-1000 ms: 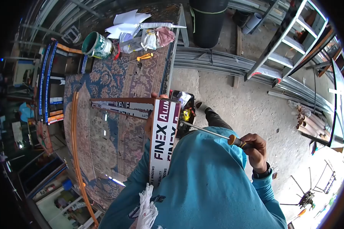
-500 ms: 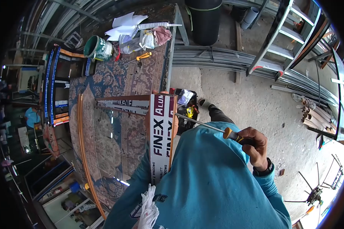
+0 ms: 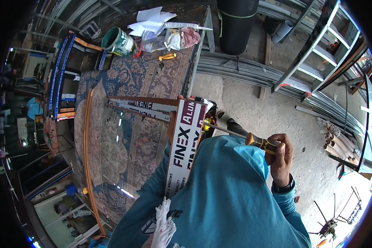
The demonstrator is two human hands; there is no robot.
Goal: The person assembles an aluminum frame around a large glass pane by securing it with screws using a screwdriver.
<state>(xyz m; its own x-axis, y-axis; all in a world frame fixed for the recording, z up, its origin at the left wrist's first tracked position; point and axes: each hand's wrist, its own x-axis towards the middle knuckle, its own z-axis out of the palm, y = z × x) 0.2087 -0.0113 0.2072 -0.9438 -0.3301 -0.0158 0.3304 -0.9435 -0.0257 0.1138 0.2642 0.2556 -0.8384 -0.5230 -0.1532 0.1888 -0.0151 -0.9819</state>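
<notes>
My right hand point(image 3: 280, 158) is wrapped round the yellow-and-black handle of a screwdriver point(image 3: 262, 143). Its shaft points left, to the side of a frame corner wrapped in white FINEX film point(image 3: 181, 144). Behind that corner, my left hand point(image 3: 172, 124) is mostly hidden; a few fingers show at the frame's edge and seem to hold it. One frame bar point(image 3: 142, 108) reaches left over the carpeted table, and the other runs down against my blue shirt.
The patterned carpet point(image 3: 128, 157) covers the table, with a long brown strip point(image 3: 87, 157), a green bucket point(image 3: 119, 42), a yellow-handled tool point(image 3: 168, 56) and rags point(image 3: 172, 40). A ladder point(image 3: 313, 71) and metal bars point(image 3: 244, 69) lie beyond. People are at far left.
The view has shifted, so the table and frame appear farther right. My right hand's fingers have changed position round the screwdriver handle, and the frame corner looks more tilted.
</notes>
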